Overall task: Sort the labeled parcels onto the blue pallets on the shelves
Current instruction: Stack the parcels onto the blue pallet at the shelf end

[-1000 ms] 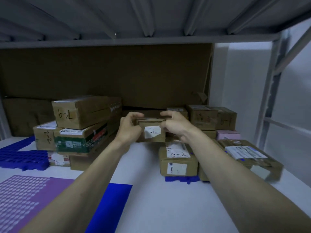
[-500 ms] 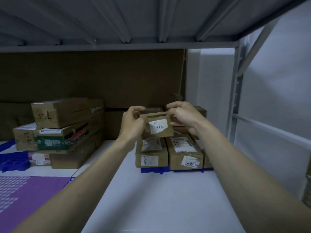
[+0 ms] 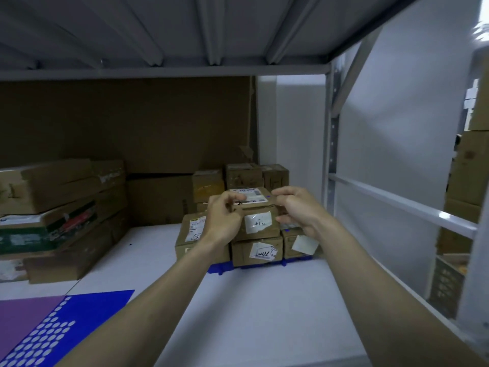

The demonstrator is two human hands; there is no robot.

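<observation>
Head view: the left hand (image 3: 225, 221) is curling its fingers (image 3: 232, 201) over the top left edge of a small cardboard parcel (image 3: 258, 221), gripping it. The right hand (image 3: 299, 211) is sitting at the parcel's right end with fingers (image 3: 284, 193) bent over the top right corner; the thumb side is touching the end face, so it appears to be holding too, though how firmly I cannot tell. The parcel is showing a white label (image 3: 258, 223) with blurred handwriting toward the camera.

The parcel is resting on, or just above, a brown box with a torn white sticker (image 3: 260, 251); whether it is touching I cannot tell. To the parcel's left a box with a long label (image 3: 191, 231) is standing, and to its lower right another box with a blank white tag (image 3: 301, 243). These are sitting on a blue pallet (image 3: 222, 267) on the white shelf (image 3: 238, 313). Behind the parcel more cardboard boxes (image 3: 246, 176) are stacked. Well to the parcel's left a pile of larger boxes (image 3: 58, 215) is lying, and near the lower left a blue perforated sheet (image 3: 66, 321) is overlapping a purple mat (image 3: 23, 319).
</observation>
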